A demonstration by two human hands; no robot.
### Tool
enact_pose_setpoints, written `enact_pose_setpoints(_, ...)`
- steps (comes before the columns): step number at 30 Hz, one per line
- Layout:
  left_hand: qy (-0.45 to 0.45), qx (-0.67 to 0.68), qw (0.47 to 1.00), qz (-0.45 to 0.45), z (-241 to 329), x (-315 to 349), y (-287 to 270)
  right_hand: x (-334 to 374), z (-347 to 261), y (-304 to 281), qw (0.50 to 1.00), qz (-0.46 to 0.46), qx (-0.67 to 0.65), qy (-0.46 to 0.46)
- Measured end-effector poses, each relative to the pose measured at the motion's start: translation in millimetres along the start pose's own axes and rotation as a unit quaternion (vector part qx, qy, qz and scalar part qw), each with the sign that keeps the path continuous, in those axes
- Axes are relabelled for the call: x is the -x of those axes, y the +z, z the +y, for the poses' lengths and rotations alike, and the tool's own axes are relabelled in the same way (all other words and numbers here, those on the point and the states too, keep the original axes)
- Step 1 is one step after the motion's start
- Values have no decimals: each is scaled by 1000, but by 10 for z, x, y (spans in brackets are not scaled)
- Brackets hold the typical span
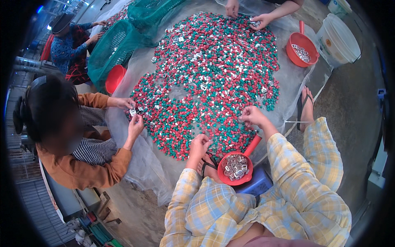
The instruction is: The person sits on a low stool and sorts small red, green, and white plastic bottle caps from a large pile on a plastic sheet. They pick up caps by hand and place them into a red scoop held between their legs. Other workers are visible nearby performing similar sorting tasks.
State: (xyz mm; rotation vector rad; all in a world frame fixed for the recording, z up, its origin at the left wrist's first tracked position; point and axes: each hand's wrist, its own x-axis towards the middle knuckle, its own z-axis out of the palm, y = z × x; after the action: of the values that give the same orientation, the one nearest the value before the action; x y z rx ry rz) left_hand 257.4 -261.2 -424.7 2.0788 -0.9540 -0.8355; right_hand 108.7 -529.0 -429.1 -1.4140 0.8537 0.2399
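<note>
My left hand (199, 146) is over the near edge of a wide heap of small red, green and white pieces (214, 74), its fingers drawn together near a pale piece. My right hand (253, 116) is at the heap's right side, thumb and fingers pinched. What sits in either pinch is too small to make out. Between my knees, a red plastic scoop (224, 174) with its handle pointing up and right holds a pile of silvery buckle-like pieces (236, 165).
A blue stool-like object (257, 181) is beside the scoop. At left, a person in a brown top (101, 168) handles a white piece. Another person's hands (263, 20) work at the far edge. A second red scoop (302, 46), a white bucket (338, 41) and green net baskets (113, 53) surround the heap.
</note>
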Motion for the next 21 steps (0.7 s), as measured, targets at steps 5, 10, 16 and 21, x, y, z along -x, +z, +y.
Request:
enact_pose_setpoints(5,-121,352,887,-274,434,23,-212,415,-517,173,919,-370,103,87)
enact_pose_setpoints(10,-19,-2,964,-266,666,-59,-253,557,-553,324,937,-313,97,122)
enact_pose_setpoints(16,318,-223,909,-154,726,-172,443,-16,-4,-420,955,264,131,-41)
enact_pose_setpoints(21,269,-237,929,-91,167,-324,203,-460,355,-929,878,430,207,-51)
